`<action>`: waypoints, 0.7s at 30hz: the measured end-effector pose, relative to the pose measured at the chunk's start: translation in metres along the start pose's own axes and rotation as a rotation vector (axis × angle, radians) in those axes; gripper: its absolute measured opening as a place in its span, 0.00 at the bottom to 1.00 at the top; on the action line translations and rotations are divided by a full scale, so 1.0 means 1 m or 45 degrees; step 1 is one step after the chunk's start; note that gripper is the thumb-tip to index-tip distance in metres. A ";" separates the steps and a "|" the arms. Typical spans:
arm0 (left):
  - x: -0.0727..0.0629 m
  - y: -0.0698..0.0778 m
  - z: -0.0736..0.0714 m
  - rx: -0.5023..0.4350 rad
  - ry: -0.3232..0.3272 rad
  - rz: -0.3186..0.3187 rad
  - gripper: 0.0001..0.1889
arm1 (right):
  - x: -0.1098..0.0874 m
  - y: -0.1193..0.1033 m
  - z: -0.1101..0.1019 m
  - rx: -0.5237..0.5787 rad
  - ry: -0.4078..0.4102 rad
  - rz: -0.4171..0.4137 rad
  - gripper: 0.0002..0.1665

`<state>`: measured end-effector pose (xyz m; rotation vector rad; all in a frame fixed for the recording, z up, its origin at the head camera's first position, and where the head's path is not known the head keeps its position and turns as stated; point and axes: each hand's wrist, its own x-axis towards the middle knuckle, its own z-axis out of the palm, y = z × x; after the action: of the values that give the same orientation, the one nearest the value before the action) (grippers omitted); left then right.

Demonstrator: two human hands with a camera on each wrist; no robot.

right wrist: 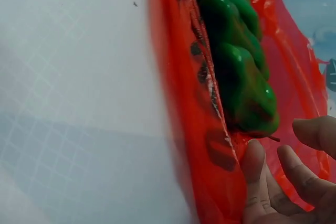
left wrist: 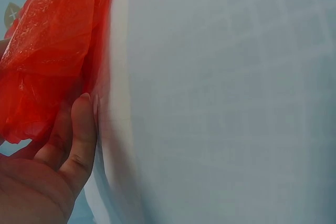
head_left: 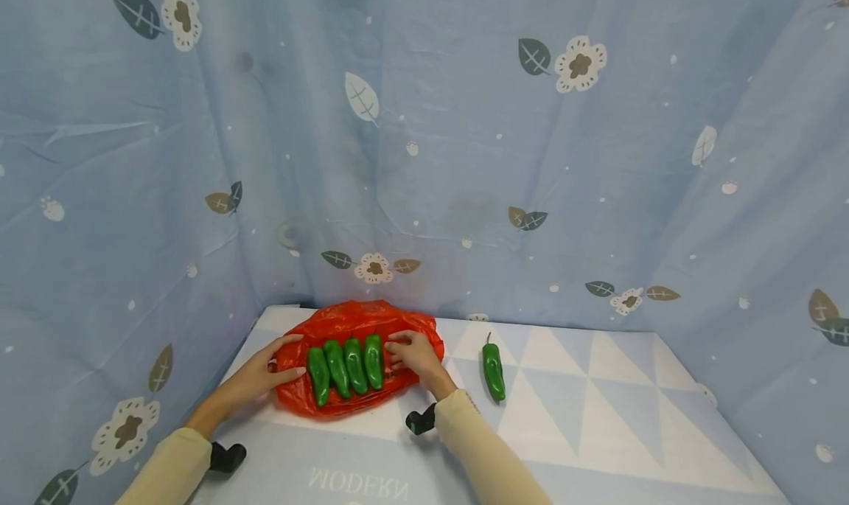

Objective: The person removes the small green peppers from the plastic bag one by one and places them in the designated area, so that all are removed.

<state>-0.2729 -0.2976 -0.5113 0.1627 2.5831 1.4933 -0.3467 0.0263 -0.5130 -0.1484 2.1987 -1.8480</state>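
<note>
A red plastic bag lies spread on the table, with several green peppers side by side on it. At the bag's left end, my left hand has its thumb and fingers spread against the plastic. The left wrist view shows extended fingertips touching the crinkled bag. My right hand is at the right end, fingers spread and loosely bent beside the rightmost pepper. Close by in the right wrist view, a pepper has its stem pointing toward the thumb and fingers, which touch the plastic.
A single green pepper lies on the table to the right of the bag. Black wrist mounts stick out near both sleeves. Behind the table and along its sides hangs a blue patterned curtain.
</note>
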 end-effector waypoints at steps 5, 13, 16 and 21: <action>0.001 -0.003 -0.001 0.004 0.006 0.006 0.44 | 0.005 0.002 0.004 -0.031 0.002 0.005 0.20; 0.002 -0.002 -0.001 -0.013 0.006 0.008 0.43 | 0.010 0.000 0.013 -0.021 -0.012 0.019 0.24; 0.002 -0.002 -0.001 -0.009 0.007 0.013 0.43 | 0.010 -0.001 0.017 -0.046 -0.016 0.017 0.27; 0.001 -0.003 -0.001 -0.014 0.007 0.023 0.42 | 0.008 0.000 0.023 -0.156 0.008 0.001 0.26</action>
<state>-0.2743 -0.2991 -0.5135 0.1814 2.5844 1.5157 -0.3485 0.0025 -0.5174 -0.1651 2.3158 -1.7156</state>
